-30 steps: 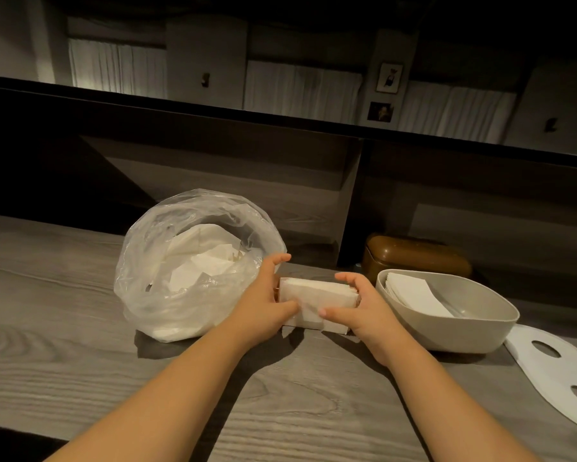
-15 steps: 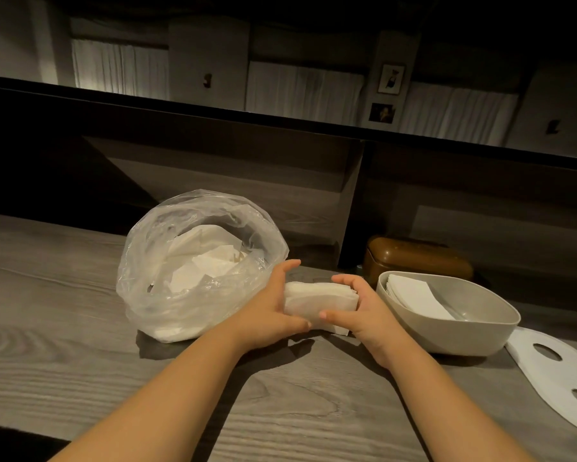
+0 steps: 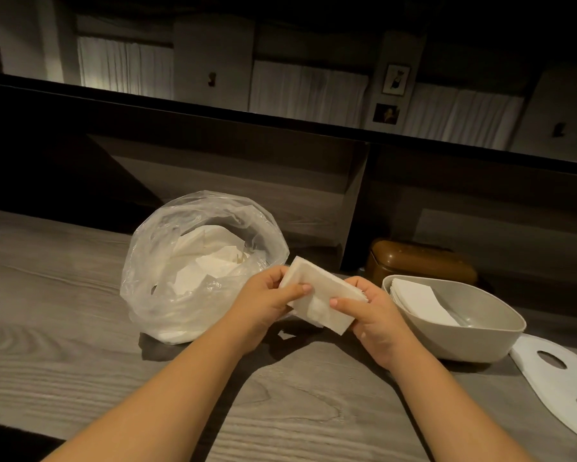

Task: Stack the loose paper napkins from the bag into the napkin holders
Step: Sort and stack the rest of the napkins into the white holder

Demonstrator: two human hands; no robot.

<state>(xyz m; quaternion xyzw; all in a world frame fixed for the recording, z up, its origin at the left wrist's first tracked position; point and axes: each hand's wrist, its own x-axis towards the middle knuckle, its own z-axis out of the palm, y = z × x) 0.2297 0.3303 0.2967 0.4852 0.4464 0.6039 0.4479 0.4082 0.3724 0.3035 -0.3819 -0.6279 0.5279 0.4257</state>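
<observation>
Napkin stack: a white stack of paper napkins [image 3: 320, 300] held tilted above the counter at frame centre, its far corner pointing to 11 o'clock, its near corner to 5 o'clock.
Left hand: the left hand [image 3: 263, 303] grips the stack's left end, thumb across the top, fingers curled beneath.
Right hand: the right hand [image 3: 372, 315] grips the right end, thumb on top, fingers wrapped behind.
Bag: a clear plastic bag [image 3: 167, 261] at 9 o'clock of the stack, just beside the left hand, mouth open, loose white napkins inside.
Napkin holder: a beige bowl-shaped holder [image 3: 480, 335] at 3 o'clock, close to the right hand, with flat napkins lying in it.
Brown box: a lidded brown container [image 3: 420, 265] at 1 o'clock, behind the holder.
White sheet: a white cut-out sheet [image 3: 560, 388] with oval holes at 4 o'clock, by the counter's right edge.
Surface: a grey wood-grain counter [image 3: 63, 345], bare to the left and along the near side.
Room: a dark partition [image 3: 213, 161] rises behind the counter; beyond it, pale curtains [image 3: 307, 91] and two small framed pictures [image 3: 395, 80].
</observation>
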